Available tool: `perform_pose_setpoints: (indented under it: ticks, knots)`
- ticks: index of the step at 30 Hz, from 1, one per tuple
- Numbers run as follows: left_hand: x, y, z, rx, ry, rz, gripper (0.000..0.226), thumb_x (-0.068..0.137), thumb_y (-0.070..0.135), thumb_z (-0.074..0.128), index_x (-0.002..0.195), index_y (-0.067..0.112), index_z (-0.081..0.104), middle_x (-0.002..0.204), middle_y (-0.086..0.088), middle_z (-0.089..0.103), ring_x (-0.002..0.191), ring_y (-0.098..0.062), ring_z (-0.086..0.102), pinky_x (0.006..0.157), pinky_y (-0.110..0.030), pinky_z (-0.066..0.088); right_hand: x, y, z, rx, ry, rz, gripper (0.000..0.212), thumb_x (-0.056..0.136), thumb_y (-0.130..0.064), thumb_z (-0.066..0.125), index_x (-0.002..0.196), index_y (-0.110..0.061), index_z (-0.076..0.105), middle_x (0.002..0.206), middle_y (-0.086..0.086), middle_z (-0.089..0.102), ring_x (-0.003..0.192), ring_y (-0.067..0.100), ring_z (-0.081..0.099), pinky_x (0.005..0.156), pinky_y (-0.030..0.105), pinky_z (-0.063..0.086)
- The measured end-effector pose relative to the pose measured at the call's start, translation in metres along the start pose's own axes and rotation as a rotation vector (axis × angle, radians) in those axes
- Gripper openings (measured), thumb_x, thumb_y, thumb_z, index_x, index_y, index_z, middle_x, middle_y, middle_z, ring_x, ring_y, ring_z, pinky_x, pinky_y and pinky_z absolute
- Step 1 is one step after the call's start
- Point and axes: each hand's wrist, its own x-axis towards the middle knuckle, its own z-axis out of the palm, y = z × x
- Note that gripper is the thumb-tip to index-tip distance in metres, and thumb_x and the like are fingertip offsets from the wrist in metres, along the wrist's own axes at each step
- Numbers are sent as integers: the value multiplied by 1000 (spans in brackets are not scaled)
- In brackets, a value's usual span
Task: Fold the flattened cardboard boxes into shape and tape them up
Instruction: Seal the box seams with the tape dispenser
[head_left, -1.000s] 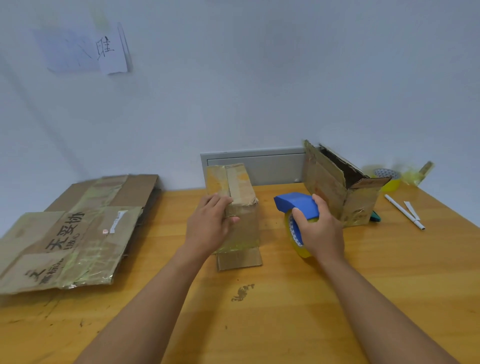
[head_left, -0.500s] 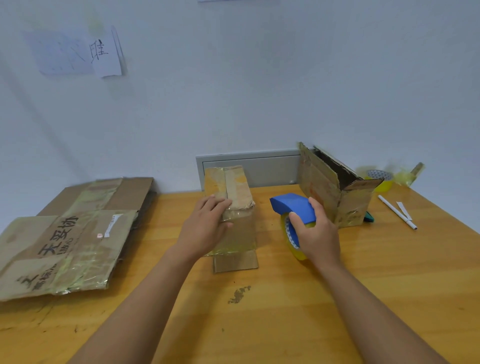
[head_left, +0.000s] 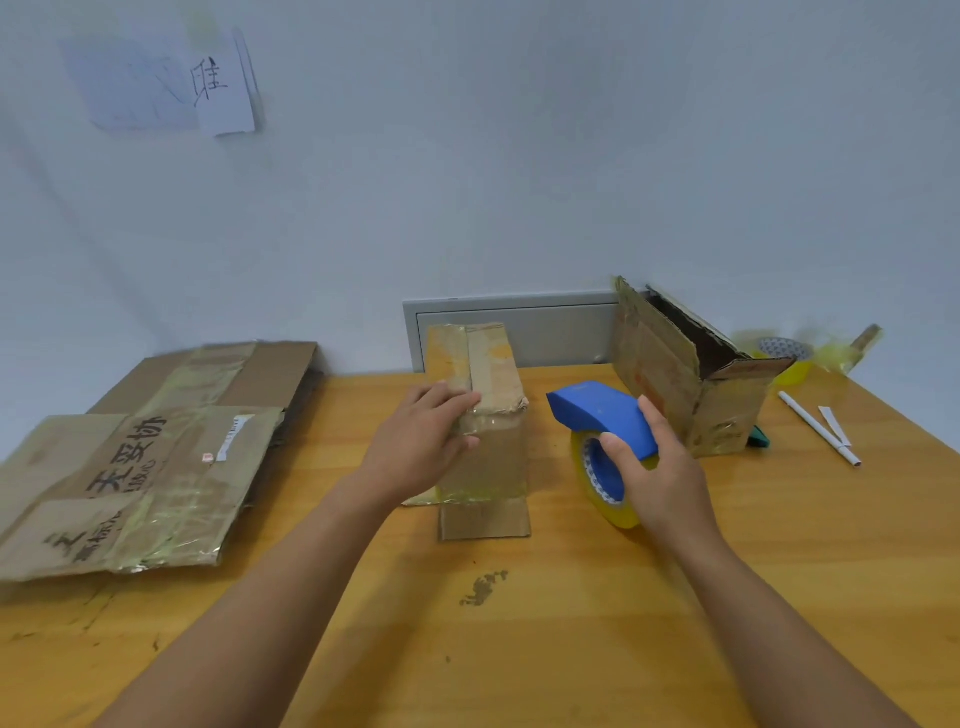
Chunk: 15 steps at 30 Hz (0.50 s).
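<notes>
- Brown corrugated cardboard, already formed into a small upright box (head_left: 485, 426), is standing at the middle of the orange wooden table (head_left: 779, 571), its top flaps closed and a glossy strip of clear tape running down its near face.
- The left hand (head_left: 415, 447) is resting flat against the box's upper left edge, fingers straight and pressing rather than gripping; if that pressure is easing, the light box is likely tipping or sliding as tape is being drawn.
- The right hand (head_left: 660, 483) is grasping the blue plastic tape dispenser with its yellow-edged roll (head_left: 605, 447), which is standing on the table just beside the box and apart from it; a careless pull is risking tape folding onto itself.
- The near bottom flap is lying out loose on the table beyond the taped area; left unsealed, that end is remaining open.
- A second brown cardboard box (head_left: 675, 374), lying open on its side near the wall, is sitting close behind the dispenser, so a wide swing is risking a knock.
- The flattened brown cardboard sheets with black lettering (head_left: 130, 457) are waiting untouched at the left.
</notes>
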Motion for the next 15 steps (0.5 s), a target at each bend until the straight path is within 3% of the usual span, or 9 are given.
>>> perform_pose_setpoints:
  ticks: [6, 10, 15]
  knots:
    - [0, 11, 1, -15, 104, -40, 44, 92, 31, 67, 135, 28, 59, 128, 11, 61, 126, -16, 40, 86, -37, 49, 3, -18, -4, 172, 98, 14, 65, 88, -47, 71, 147, -35, 46, 124, -14, 53, 96, -6, 55, 69, 16, 45]
    - [-5, 13, -1, -26, 113, -27, 46, 91, 32, 68, 136, 29, 58, 129, 12, 60, 124, -14, 39, 85, -32, 45, 10, -42, -25, 252, 91, -102, 69, 76, -63, 67, 139, -40, 52, 119, -37, 50, 102, -25, 49, 68, 7, 44]
    - [-7, 22, 2, -40, 121, -1, 43, 87, 34, 72, 128, 28, 58, 126, 12, 62, 121, -15, 42, 93, -34, 42, 22, -74, -52, 431, -21, -211, 62, 70, -71, 70, 127, -49, 61, 120, -37, 58, 111, -6, 59, 78, 15, 52]
